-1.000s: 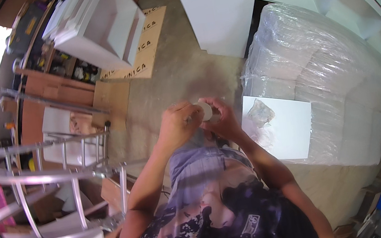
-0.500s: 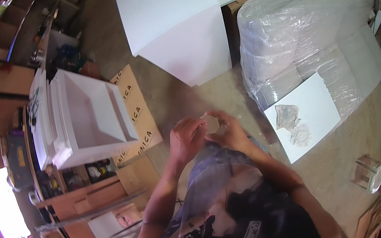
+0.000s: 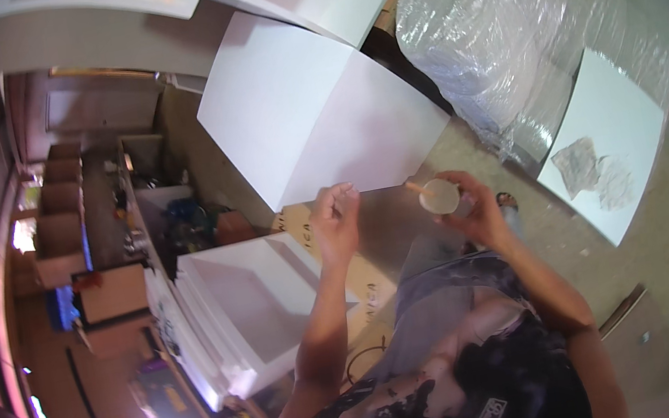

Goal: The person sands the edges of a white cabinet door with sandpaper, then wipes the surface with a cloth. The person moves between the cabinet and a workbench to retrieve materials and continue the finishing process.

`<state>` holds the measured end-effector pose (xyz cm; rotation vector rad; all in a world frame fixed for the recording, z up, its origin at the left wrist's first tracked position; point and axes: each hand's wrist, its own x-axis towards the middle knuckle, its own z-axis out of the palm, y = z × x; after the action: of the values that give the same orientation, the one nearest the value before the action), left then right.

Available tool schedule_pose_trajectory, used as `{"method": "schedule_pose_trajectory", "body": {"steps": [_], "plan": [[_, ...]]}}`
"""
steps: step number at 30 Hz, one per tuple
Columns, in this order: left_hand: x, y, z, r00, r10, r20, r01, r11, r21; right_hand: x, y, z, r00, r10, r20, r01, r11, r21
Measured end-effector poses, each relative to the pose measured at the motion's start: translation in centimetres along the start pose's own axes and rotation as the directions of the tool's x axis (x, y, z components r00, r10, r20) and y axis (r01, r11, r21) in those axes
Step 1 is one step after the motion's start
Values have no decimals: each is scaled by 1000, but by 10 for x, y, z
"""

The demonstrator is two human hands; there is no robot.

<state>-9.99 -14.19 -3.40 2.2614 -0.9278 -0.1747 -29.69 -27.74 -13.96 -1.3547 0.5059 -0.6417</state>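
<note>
My right hand [image 3: 474, 209] is closed around a pale, round-faced thing [image 3: 439, 197], either a small cup or a roll; its kind is not clear. Its circular face points up, and my fingers wrap the side. Apart from it to the left, my left hand [image 3: 336, 216] is raised with its fingers curled in toward the thumb. Whatever may be pinched between those fingertips is too small to make out. Just beyond both hands stands a large white cabinet [image 3: 317, 98] with smooth panels.
At left, white drawer-like boxes [image 3: 256, 296] rest beside printed brown cardboard [image 3: 373, 295]. A bulky plastic-wrapped stack [image 3: 531, 11] stands at right. Against it leans a white board [image 3: 625, 106] bearing a crumpled greyish cloth or paper [image 3: 576, 166]. Shelving with tools lines the far left.
My hands were together at the round thing; now they are apart, with it in my right hand alone. The view has turned left, and the white cabinet appears nearer my hands.
</note>
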Motion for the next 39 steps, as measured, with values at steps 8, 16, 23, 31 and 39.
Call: {"method": "schedule_pose_trajectory", "body": {"steps": [8,16,23,31,39], "plan": [[91,-61,75,930,44,365,-6,995,-104,-3,56,-33,914,48,-402,-49,999,9],[66,-77,164,451,260,854,-221,959,-176,-39,145,5,771,156,-618,-102,987,122],[74,-62,166,403,293,867,-173,955,-242,-40,142,13,788,127,-602,-112,992,63],[85,-39,151,483,244,841,-203,966,-163,-33,85,-5,797,59,-601,-109,993,-47],[88,17,95,422,423,802,3,884,-468,-18,2,9,852,-23,-522,-96,975,-199]]}}
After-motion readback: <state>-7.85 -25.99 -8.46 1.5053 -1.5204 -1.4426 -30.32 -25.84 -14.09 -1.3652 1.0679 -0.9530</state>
